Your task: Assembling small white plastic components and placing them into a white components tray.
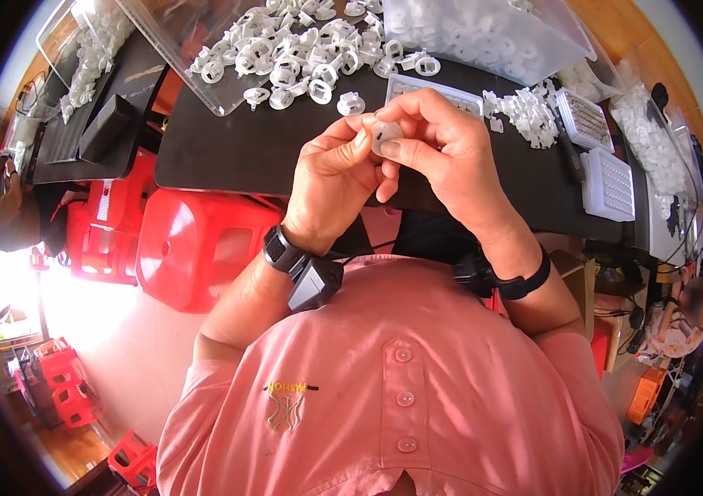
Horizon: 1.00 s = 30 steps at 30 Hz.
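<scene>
Between my fingertips, over the front edge of the dark table (pixel 219 157), is a small white plastic part (pixel 385 132) with a dark slot in it. My left hand (pixel 331 178) pinches it from the left, thumb and forefinger closed on it. From the other side my right hand (pixel 451 153) grips it with thumb and bent forefinger. Much of the part is hidden by the fingers. One loose round white plastic piece (pixel 351 103) lies just beyond my hands, and a heap of the same round pieces (pixel 285 54) spreads behind it.
A clear bin (pixel 484 41) of white parts stands at the back. Small white clips (pixel 525 114) lie to the right, near a tray of tiny parts (pixel 584 120) and a white gridded tray (pixel 609 186). A red stool (pixel 194 248) is at the left; people sit at both sides.
</scene>
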### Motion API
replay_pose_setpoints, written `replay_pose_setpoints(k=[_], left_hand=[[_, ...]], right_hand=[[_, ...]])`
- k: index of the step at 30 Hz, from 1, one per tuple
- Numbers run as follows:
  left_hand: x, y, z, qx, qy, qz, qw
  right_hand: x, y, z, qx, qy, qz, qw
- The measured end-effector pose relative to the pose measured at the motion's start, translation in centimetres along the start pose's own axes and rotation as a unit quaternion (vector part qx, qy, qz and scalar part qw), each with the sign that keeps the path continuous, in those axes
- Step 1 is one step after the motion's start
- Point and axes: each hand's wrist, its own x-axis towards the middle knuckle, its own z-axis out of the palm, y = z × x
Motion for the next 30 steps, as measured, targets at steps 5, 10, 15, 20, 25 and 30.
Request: replay_pose_setpoints(k=[5, 10, 15, 20, 25, 30], left_hand=[[-0.3, 0.3, 0.7, 0.028, 0.007, 0.0, 1.0], [-0.5, 0.4, 0.7, 0.01, 0.013, -0.011, 1.0], [-0.5, 0.5, 0.9, 0.03, 0.004, -0.014, 0.999], [-1.0, 1.1, 0.9, 0.038, -0.001, -0.007, 0.999], [-1.2, 2.7, 1.1, 0.098, 0.121, 0.027, 0.987], [-1.6, 3.1, 0.9, 0.087, 0.146, 0.042, 0.984]], right_hand=[[0.7, -0.9, -0.3, 0.188, -0.047, 0.107, 0.975], [1.2, -1.1, -1.4, 0.045, -0.08, 0.1, 0.991], [9.2, -6.7, -11.0, -0.187, 0.074, 0.001, 0.979], [9.4, -6.5, -7.1, -0.401, 0.036, -0.13, 0.906], [8.7, -0.1, 0.2, -0.467, -0.103, -0.16, 0.864], [10.9, 1.9, 3.7, -0.541, -0.106, -0.127, 0.825]])
